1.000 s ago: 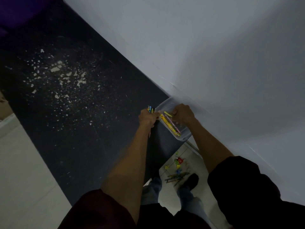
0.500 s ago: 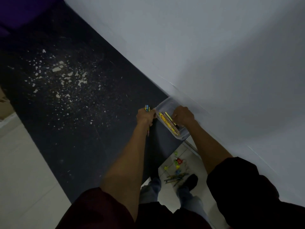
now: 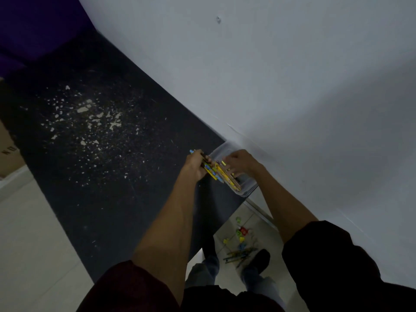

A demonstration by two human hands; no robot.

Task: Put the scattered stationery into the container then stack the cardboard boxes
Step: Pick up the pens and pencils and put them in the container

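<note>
A clear plastic container [image 3: 246, 189] sits on the dark table top [image 3: 117, 176], in the corner by the white wall. My left hand [image 3: 195, 165] grips a bundle of yellow and blue pencils [image 3: 221, 173] at the container's near rim. My right hand [image 3: 239, 162] reaches over the container, its fingers blurred above the pencils' far ends. More coloured pencils [image 3: 239, 256] and small bright clips [image 3: 242, 232] lie scattered on the tiled floor below the table, by my shoes. A cardboard box [image 3: 7, 152] shows at the left edge.
The table top carries white flaked patches [image 3: 90, 118]. A purple object [image 3: 38, 23] stands at the table's far end. The white wall [image 3: 292, 86] runs along the table's right side. Pale floor tiles [image 3: 29, 244] lie to the left.
My left hand has brought the pencil bundle closer to the container's rim. My right hand's fingers have shifted above the pencils inside.
</note>
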